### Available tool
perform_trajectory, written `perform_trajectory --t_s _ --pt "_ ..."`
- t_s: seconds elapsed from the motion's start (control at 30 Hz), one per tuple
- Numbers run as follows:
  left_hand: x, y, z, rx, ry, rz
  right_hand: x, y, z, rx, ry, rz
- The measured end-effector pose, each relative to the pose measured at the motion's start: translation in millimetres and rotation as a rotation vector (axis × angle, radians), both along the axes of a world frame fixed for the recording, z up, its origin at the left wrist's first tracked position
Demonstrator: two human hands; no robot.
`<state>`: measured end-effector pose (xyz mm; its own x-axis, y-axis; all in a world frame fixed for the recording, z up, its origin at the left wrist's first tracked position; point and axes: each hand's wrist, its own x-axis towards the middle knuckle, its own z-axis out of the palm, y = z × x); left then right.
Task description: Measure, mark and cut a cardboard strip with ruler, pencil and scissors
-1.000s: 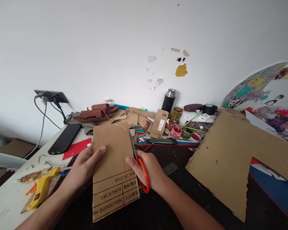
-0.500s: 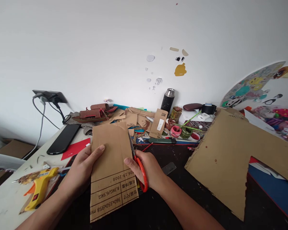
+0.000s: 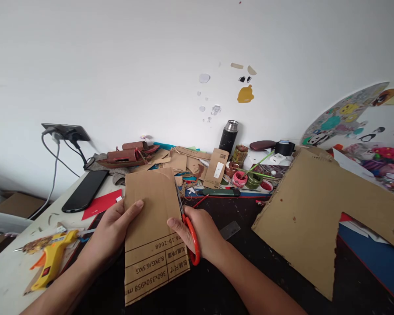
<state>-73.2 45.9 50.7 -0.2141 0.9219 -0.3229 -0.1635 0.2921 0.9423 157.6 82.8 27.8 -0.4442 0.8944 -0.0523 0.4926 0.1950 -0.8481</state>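
Note:
A brown cardboard piece point(image 3: 151, 218) with upside-down printed text and ruled lines is held up over the dark work surface. My left hand point(image 3: 113, 229) grips its left edge, thumb on the front and fingers hidden behind. At the right edge, my right hand point(image 3: 198, 232) is closed round red-handled scissors point(image 3: 196, 251), its thumb resting against the cardboard's face. The blades run up along the right edge and are partly hidden by the cardboard, so I cannot tell how far apart they are.
A yellow glue gun point(image 3: 54, 260) and a black phone point(image 3: 85, 191) lie on the left. Behind are cardboard scraps point(image 3: 179, 162), a model boat point(image 3: 124, 157), a green cutter point(image 3: 221, 192), paint pots point(image 3: 239, 179) and a black flask point(image 3: 228, 138). A large cardboard sheet point(image 3: 302, 214) stands right.
The scissors' red handles sit slightly further left and closer together against the cardboard. Both hands keep their grip; the whole view has shifted slightly.

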Motion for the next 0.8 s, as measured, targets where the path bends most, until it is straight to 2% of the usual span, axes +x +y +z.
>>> perform_trajectory --t_s 0.23,0.47,0.8 --pt "8 -4 8.9 0.005 -0.009 0.023 -1 1 -1.3 0.014 -0.046 -0.005" --pt "-3 2 -3.4 -0.011 0.003 -0.061 -1 0 -0.2 -0.044 -0.004 -0.024" --pt "4 -1 6.0 -0.018 -0.018 -0.016 2 -1 5.2 -0.157 0.199 0.005"
